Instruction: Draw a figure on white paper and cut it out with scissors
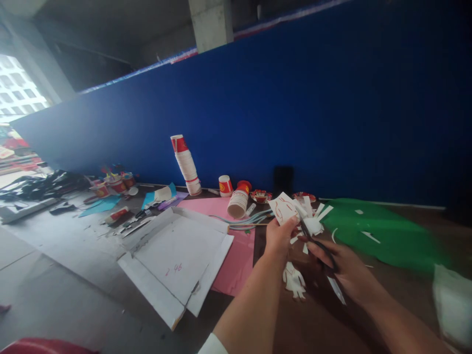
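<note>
My left hand (280, 235) pinches a piece of white paper (283, 208) with reddish-brown lines drawn on it. In my right hand (337, 265) is a pair of scissors (326, 253) with dark handles, its blades against the right edge of that paper. White paper scraps and strips (313, 225) lie behind and below the blades. A white paper figure cutout (294, 281) rests on the dark surface between my forearms. Near my right wrist, a narrow pale, pointed piece (336, 290) lies partly under the hand; I cannot tell what it is.
A flattened white cardboard box (177, 255) lies left, over pink paper (236, 260). A tall leaning stack of paper cups (186, 164) and a lone cup (225, 186) stand by the blue partition (317, 108). Green sheet (383, 233) and a whitish bag-like object (452, 300) are at right.
</note>
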Demonstrator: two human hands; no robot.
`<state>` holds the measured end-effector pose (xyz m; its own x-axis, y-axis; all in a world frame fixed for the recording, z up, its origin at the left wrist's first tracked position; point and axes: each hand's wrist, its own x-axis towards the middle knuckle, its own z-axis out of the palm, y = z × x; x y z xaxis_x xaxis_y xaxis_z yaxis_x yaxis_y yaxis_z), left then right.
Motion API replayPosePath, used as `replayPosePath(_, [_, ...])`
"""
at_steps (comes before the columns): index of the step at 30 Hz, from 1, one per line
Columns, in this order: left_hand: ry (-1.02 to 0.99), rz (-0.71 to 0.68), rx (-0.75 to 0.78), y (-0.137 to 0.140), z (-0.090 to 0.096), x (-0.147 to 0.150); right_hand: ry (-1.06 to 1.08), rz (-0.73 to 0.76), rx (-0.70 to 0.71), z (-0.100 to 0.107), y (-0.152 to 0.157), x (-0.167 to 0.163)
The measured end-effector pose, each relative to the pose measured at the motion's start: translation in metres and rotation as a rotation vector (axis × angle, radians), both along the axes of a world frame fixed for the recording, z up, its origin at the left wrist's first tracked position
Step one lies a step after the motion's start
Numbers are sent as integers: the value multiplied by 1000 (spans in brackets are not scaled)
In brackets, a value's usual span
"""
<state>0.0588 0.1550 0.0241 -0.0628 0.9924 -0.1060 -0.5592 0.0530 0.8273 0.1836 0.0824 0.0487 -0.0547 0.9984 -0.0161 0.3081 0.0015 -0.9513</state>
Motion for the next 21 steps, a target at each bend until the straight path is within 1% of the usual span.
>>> replayPosePath(7, [-30, -6, 26, 5, -5, 1, -42, 31, 11, -5, 0, 3])
replayPosePath(14, [-17, -1, 6, 4, -5, 0, -30, 43, 27, -2, 0, 2])
replayPosePath(21, [-38, 4, 41, 6, -9, 1, -15, 28, 13, 1, 0, -1])
